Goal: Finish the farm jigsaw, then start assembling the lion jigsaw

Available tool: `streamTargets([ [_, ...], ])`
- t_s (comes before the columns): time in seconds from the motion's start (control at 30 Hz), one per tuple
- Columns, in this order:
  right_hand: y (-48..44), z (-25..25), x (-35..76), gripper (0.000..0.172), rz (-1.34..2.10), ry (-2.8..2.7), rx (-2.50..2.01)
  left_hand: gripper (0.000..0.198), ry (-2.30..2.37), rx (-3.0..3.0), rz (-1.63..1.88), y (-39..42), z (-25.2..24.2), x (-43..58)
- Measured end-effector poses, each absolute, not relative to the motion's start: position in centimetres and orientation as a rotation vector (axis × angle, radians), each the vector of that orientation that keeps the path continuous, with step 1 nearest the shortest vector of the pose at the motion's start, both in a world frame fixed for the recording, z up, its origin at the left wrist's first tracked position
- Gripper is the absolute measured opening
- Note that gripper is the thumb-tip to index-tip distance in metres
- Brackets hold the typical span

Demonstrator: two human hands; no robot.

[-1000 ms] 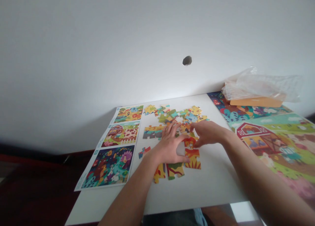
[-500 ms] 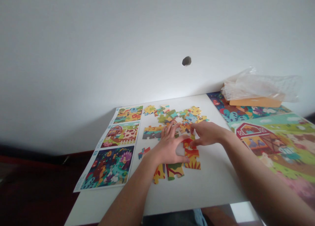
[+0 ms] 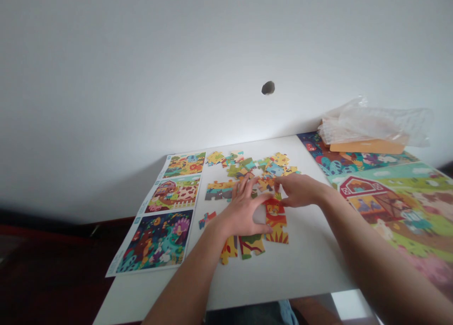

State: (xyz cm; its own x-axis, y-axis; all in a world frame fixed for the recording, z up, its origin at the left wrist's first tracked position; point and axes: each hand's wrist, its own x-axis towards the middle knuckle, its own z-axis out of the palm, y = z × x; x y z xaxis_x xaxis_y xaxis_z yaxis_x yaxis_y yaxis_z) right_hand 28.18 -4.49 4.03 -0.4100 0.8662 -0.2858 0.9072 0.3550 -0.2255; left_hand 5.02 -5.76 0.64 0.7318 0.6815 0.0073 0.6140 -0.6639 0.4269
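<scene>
My left hand (image 3: 244, 210) lies on the white table (image 3: 304, 263), fingers spread, thumb touching the joined orange puzzle pieces (image 3: 277, 226). My right hand (image 3: 296, 190) comes in from the right, fingers bent down on the upper orange piece with a lion face (image 3: 274, 207). More joined pieces (image 3: 244, 246) sit just below my left hand. A heap of loose coloured pieces (image 3: 255, 165) lies beyond both hands. A short assembled strip (image 3: 218, 190) rests to the left of my left fingers.
A printed guide sheet with three pictures (image 3: 166, 207) lies at the left. A finished farm puzzle (image 3: 392, 202) covers the right side, with an orange box under a plastic bag (image 3: 368, 126) behind it. One loose piece (image 3: 207, 218) lies near the sheet. A white wall stands behind.
My right hand has pressed the lion-face piece down against the orange piece below it; the piece now lies flat and aligned. My left hand has stayed in place.
</scene>
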Motion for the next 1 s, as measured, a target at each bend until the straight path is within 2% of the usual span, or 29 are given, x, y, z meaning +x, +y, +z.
streamTargets([
  [0.33, -4.77, 4.22, 27.8, 0.047, -0.524, 2.464, 1.684, 0.059, 0.932, 2.582, 0.276, -6.06, 1.18, 5.22],
  [1.0, -4.88, 4.54, 27.29, 0.043, -0.539, 2.417, 1.727, 0.044, 0.881, 2.555, 0.281, -6.21, 1.41, 5.32],
])
